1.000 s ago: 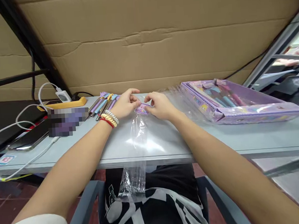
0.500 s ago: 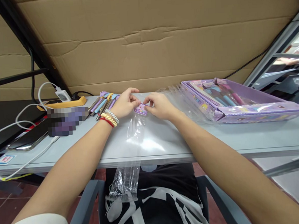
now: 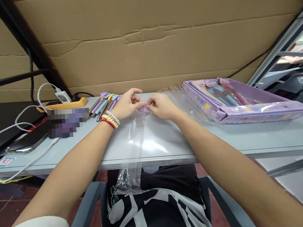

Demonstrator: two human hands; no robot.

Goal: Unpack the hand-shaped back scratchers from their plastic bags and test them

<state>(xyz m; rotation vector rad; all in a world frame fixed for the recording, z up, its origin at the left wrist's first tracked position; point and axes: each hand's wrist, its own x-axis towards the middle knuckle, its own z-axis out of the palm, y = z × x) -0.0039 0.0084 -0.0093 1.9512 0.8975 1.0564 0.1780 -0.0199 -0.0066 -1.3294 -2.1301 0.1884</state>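
Observation:
Both hands meet at the middle of the table over a clear plastic bag (image 3: 136, 138) with a small purple card (image 3: 142, 110) at its top end. My left hand (image 3: 127, 104), with bracelets at the wrist, pinches the bag's top beside the card. Close on the other side, my right hand (image 3: 160, 106) is closed in a pinch at the card's right edge. Fingertips partly cover the card. The bag hangs down over the table's front edge onto the lap.
Several pens (image 3: 104, 104) with coloured tops lie left of my left hand. Further left are a phone (image 3: 29, 136), white cables and a yellow power strip (image 3: 68, 103). A purple box (image 3: 264, 111) with pens and clear plastic stands at the right. Cardboard (image 3: 158, 55) rises behind.
My fingers now cover more of the purple card. The bag's hanging lower end has shifted slightly right and up. Both hands have otherwise barely moved.

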